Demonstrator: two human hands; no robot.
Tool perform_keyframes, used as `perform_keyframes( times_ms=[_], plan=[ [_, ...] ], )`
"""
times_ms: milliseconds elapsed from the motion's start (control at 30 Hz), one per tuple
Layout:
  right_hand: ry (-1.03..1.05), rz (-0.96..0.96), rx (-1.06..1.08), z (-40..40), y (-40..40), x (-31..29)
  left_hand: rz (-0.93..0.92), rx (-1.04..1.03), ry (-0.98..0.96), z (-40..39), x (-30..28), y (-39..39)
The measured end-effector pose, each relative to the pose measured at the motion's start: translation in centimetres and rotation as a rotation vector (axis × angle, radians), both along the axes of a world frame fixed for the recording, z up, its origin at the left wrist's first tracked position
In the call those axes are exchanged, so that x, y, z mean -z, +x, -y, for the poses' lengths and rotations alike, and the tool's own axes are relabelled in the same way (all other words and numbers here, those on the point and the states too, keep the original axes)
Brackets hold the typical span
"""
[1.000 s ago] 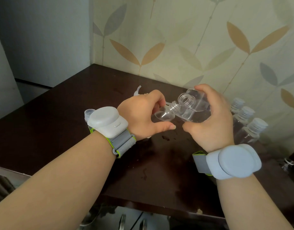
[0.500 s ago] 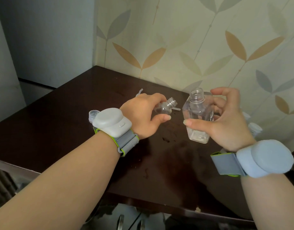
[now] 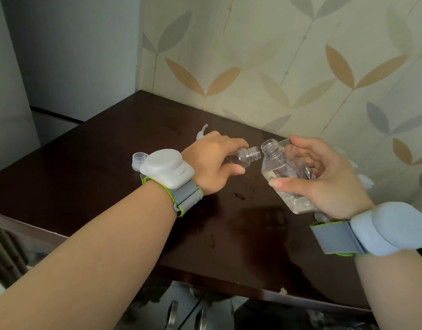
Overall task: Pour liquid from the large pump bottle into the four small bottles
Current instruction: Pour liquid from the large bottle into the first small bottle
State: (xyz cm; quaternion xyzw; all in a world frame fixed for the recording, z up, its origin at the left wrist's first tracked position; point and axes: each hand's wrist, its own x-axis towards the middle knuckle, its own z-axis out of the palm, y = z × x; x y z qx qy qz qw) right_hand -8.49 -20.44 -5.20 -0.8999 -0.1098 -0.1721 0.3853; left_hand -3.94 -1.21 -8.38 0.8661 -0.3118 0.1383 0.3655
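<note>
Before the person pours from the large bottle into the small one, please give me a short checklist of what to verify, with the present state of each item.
1. Small bottle uncapped: ok, open threaded neck shows.
2. Large bottle open: ok, pump is off, mouth bare.
3. Left hand grips the small bottle: ok.
4. Right hand holds the large bottle: ok, thumb and fingers round it.
5. Small bottle upright to receive: not ok, it lies nearly sideways, mouth facing the large bottle.
6. Liquid left in the large bottle: ok, some shows near its base.
</note>
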Motion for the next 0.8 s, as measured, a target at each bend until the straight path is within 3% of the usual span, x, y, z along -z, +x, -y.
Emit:
perform_keyframes(
  times_ms=[800],
  plan=[
    [-0.131, -0.01, -0.006, 0.36, -0.21, -0.71, -0.006, -0.033, 0.044, -0.28, -0.23, 0.17]
  ],
)
